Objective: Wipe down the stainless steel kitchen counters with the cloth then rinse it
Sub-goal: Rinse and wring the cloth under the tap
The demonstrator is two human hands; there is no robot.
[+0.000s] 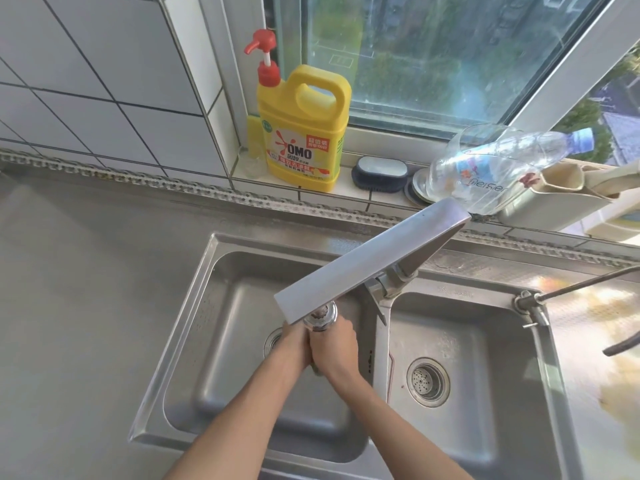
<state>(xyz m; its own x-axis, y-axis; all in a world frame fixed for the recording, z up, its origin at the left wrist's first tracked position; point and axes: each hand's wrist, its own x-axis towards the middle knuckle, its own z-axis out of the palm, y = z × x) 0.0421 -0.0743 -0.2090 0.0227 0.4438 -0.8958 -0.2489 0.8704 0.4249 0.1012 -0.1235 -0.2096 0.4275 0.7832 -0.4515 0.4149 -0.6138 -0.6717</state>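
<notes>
Now both your hands are pressed together in the left basin of the sink (180, 327), directly under the faucet spout (320, 317). Left hand (294, 348) and right hand (337, 348) have fingers curled inward against each other; the cloth (316, 369) is almost wholly hidden between the palms, only a dark sliver showing at the heels of the hands. Judgement: rinse step, wiping apparently done. Key relation: cloth sits between both palms, straight below the spout outlet, so neither hand is nearer; its long axis cannot be read. Water flow cannot be confirmed. Detergent bottle (303, 129) stands on the sill behind, well apart. Counter (69, 271) lies to your left.
</notes>
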